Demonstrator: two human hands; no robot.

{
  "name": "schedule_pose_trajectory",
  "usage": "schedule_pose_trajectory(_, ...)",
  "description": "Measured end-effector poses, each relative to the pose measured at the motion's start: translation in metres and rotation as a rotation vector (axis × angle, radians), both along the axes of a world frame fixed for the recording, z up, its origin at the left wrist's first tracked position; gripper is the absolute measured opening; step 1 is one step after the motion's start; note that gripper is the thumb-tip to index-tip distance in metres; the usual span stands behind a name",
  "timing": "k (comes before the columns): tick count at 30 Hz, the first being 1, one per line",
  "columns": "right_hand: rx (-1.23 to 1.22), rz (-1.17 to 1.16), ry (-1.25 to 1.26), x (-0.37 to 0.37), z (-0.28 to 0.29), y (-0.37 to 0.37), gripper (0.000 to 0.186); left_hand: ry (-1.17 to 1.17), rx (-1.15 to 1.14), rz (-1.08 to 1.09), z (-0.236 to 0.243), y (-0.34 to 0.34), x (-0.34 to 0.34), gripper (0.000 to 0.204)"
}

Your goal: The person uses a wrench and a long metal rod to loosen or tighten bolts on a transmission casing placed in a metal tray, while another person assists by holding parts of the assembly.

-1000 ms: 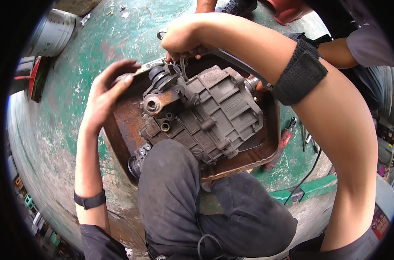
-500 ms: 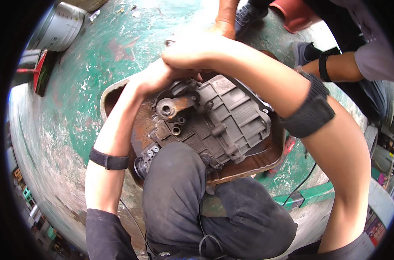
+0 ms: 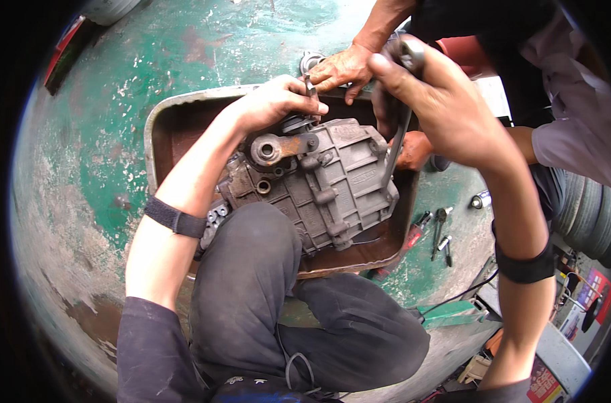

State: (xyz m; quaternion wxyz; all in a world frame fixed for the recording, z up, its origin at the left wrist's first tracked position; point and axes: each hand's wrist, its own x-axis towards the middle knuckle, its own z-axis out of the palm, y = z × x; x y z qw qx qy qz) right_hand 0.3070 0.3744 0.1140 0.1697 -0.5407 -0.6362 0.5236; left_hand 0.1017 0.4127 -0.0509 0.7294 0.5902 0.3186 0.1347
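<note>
A grey cast gearbox (image 3: 349,171) with a rusty lever arm (image 3: 293,145) on its side lies in a rusty metal tray (image 3: 159,127). My left hand (image 3: 272,106) is closed at the gearbox's far edge, fingertips pinched on a thin metal piece (image 3: 310,86). Beside it, a co-worker's hand (image 3: 337,69) lies near a metal ring (image 3: 310,62). Raised over the tray's far right corner, my right hand (image 3: 450,101) is closed round a long dark metal wrench (image 3: 398,144), blurred at its head. Another co-worker's hand (image 3: 414,150) is partly hidden behind the wrench.
My knee (image 3: 251,248) presses close to the near side of the tray. Several small tools (image 3: 442,232) and a red-handled tool (image 3: 413,238) lie on the green floor to the right. Stacked tyres (image 3: 584,215) stand farther right. A co-worker crouches at the far right.
My hands have come apart. The right has swung up and to the right with the wrench; the left stays at the gearbox's far edge. The co-worker's hand has come nearer.
</note>
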Motion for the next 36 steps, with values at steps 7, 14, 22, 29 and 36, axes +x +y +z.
schedule_pose_trajectory(7,-0.51,-0.617,0.126,0.066,-0.028,-0.109,0.036,0.486,0.317,-0.124,0.043,0.008,0.008,0.047)
schedule_pose_trajectory(14,-0.602,-1.407,0.701,0.112,-0.066,-0.222,0.034,0.563,0.35,-0.193,0.044,0.019,0.023,0.046)
schedule_pose_trajectory(22,-0.945,-1.059,0.911,0.043,-0.088,-0.238,0.033,0.728,0.452,-0.354,0.044,0.032,0.045,0.03)
schedule_pose_trajectory(29,-0.955,-0.908,0.965,0.019,-0.072,-0.233,0.051,0.604,0.413,-0.364,0.04,0.036,0.04,0.029)
schedule_pose_trajectory(36,-0.452,-0.361,-0.069,0.016,-0.018,-0.187,0.034,0.458,0.485,-0.366,0.034,0.036,0.033,0.029)
